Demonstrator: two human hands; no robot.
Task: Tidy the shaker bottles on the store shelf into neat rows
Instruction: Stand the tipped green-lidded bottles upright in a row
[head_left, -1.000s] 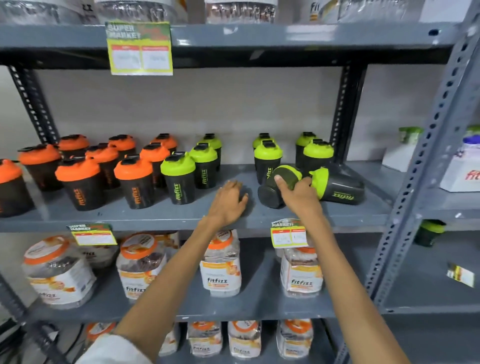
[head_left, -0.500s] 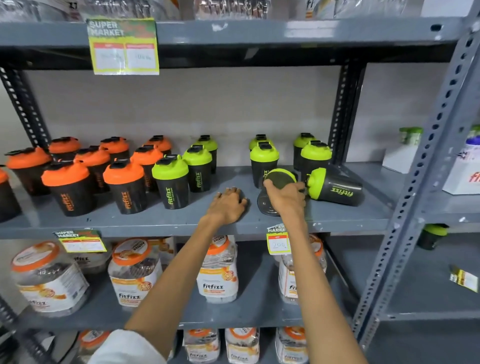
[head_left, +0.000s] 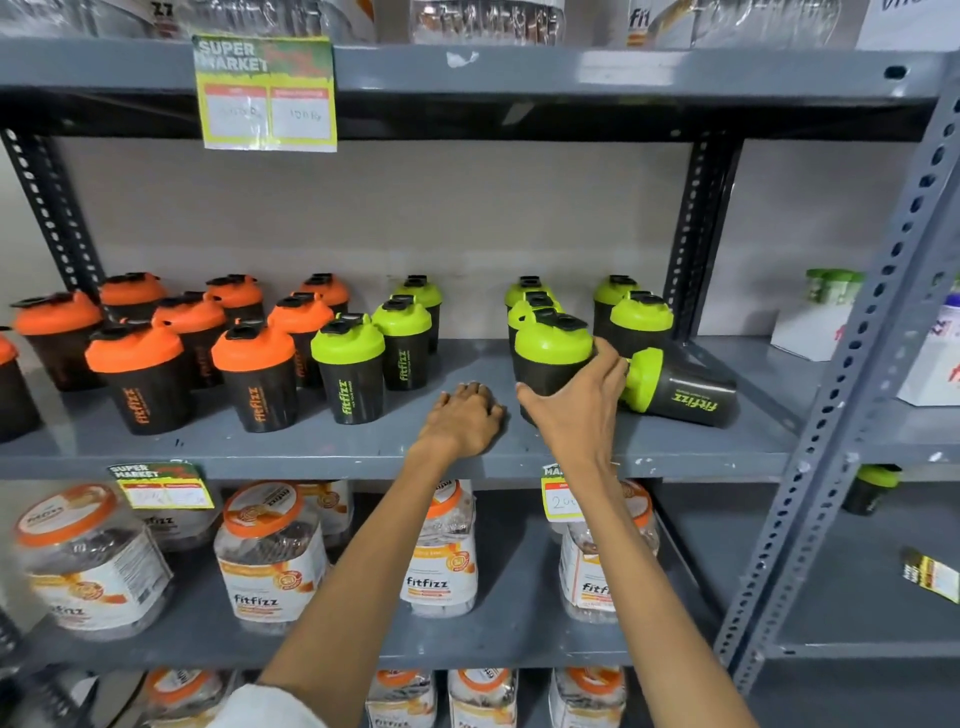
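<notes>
My right hand (head_left: 576, 405) grips a black shaker bottle with a green lid (head_left: 551, 345), which stands upright at the front of the grey shelf (head_left: 322, 452). Just right of it another green-lidded shaker (head_left: 685, 387) lies on its side, lid toward my hand. My left hand (head_left: 462, 418) rests flat on the shelf, palm down, holding nothing. Left of it three green-lidded shakers (head_left: 353, 369) stand in a line running back. Several orange-lidded shakers (head_left: 254, 376) stand further left. More green-lidded ones (head_left: 640, 319) stand behind my right hand.
A perforated grey upright (head_left: 852, 431) bounds the shelf on the right. Clear jars (head_left: 270, 561) with orange lids fill the shelf below. Price tags (head_left: 265, 93) hang from the shelf edges. White tubs (head_left: 815, 317) sit on the neighbouring shelf to the right.
My right hand has turned the green-lidded shaker from lying on its side to standing upright. My left hand has stayed flat on the shelf.
</notes>
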